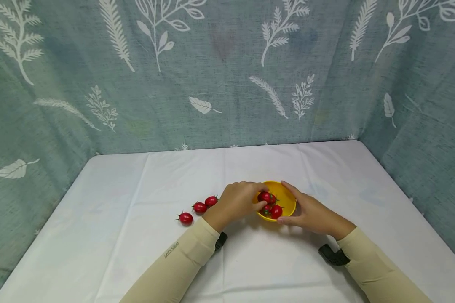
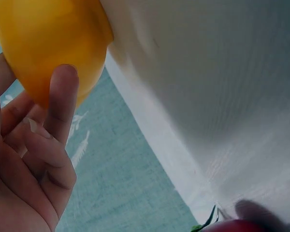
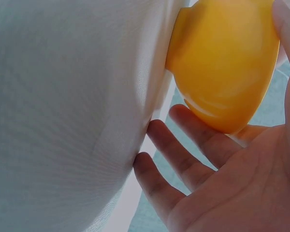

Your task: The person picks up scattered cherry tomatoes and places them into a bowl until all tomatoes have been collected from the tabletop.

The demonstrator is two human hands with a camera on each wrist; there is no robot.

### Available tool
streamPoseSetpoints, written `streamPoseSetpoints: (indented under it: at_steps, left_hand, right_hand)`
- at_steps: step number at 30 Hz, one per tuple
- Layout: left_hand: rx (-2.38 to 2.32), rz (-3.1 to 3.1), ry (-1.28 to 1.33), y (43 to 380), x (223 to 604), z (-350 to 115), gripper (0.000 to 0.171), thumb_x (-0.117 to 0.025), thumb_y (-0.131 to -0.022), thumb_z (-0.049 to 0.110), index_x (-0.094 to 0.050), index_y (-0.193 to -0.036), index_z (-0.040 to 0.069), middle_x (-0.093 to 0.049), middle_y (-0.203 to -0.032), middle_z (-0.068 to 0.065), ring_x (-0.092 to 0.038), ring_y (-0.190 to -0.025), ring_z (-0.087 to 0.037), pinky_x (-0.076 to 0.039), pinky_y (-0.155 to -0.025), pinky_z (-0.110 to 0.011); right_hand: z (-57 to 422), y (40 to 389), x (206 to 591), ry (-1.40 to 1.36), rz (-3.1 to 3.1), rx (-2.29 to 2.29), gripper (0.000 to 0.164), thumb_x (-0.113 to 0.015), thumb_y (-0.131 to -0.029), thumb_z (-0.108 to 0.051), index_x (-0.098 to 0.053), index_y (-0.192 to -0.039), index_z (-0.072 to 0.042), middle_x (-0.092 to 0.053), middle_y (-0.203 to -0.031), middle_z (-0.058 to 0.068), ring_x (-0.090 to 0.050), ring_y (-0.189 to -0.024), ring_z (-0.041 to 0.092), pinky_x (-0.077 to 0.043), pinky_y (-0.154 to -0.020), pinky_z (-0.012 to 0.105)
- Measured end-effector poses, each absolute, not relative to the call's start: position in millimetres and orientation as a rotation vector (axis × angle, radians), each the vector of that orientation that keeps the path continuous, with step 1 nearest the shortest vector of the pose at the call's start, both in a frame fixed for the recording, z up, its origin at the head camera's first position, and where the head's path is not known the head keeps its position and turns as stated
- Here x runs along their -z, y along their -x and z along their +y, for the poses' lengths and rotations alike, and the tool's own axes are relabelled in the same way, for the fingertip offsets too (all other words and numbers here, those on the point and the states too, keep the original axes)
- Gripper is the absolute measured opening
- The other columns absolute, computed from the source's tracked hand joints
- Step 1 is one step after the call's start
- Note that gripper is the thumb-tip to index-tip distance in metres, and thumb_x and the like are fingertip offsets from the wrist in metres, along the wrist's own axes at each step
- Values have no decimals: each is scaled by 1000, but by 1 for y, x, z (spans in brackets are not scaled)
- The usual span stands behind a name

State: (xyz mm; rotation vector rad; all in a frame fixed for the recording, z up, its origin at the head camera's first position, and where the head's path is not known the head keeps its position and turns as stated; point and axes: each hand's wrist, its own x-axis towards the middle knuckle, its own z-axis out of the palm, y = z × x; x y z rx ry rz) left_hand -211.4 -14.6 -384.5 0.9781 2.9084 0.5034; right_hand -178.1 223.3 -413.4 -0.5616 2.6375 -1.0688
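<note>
The yellow bowl (image 1: pixel 287 201) stands on the white table with several red cherry tomatoes (image 1: pixel 276 211) in it. My left hand (image 1: pixel 238 200) reaches over its left rim and pinches a cherry tomato (image 1: pixel 264 197) between thumb and forefinger. In the left wrist view, other fingers (image 2: pixel 64 92) of that hand lie by the bowl's outer wall (image 2: pixel 58 43); the pinched tomato is hidden there. My right hand (image 1: pixel 311 212) holds the bowl from the right, thumb at the near side and forefinger at the far rim. In the right wrist view, its lower fingertips (image 3: pixel 157 126) reach toward the tabletop.
Three cherry tomatoes (image 1: pixel 185 218) with green stems lie on the white tablecloth (image 1: pixel 98 235) left of the left forearm. A grey-green leaf-patterned curtain (image 1: pixel 220 84) hangs behind and along the sides of the table. Black straps (image 1: pixel 333 255) sit at both wrists.
</note>
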Motion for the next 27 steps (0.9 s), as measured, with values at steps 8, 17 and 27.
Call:
streamPoseSetpoints:
  at_steps: [8, 17, 27]
  left_hand:
    - [-520, 2960, -1019, 207, 378, -27, 39, -75, -90, 33, -69, -126, 20, -72, -122, 3, -70, -105, -15, -58, -85, -33]
    - [-485, 3087, -1061, 202, 366, -60, 35, -77, -88, 29, -71, -122, 22, -74, -118, 5, -73, -101, -16, -59, -71, -33]
    - [-382, 3047, -839, 200, 363, -94, 35, -77, -88, 25, -70, -122, 22, -74, -113, 3, -67, -80, -11, -50, -64, -30]
  right_hand:
    - [223, 177, 414, 564, 2662, 1055, 105, -76, -84, -52, -16, -160, -13, -35, -159, 19, -43, -141, 38, -36, -112, 58]
    - [221, 177, 413, 541, 2674, 1026, 107, -77, -82, -54, -16, -160, -13, -32, -161, 18, -38, -145, 39, -32, -115, 60]
    - [223, 176, 412, 538, 2675, 1024, 108, -76, -82, -54, -16, -161, -12, -30, -162, 17, -35, -146, 40, -31, -116, 60]
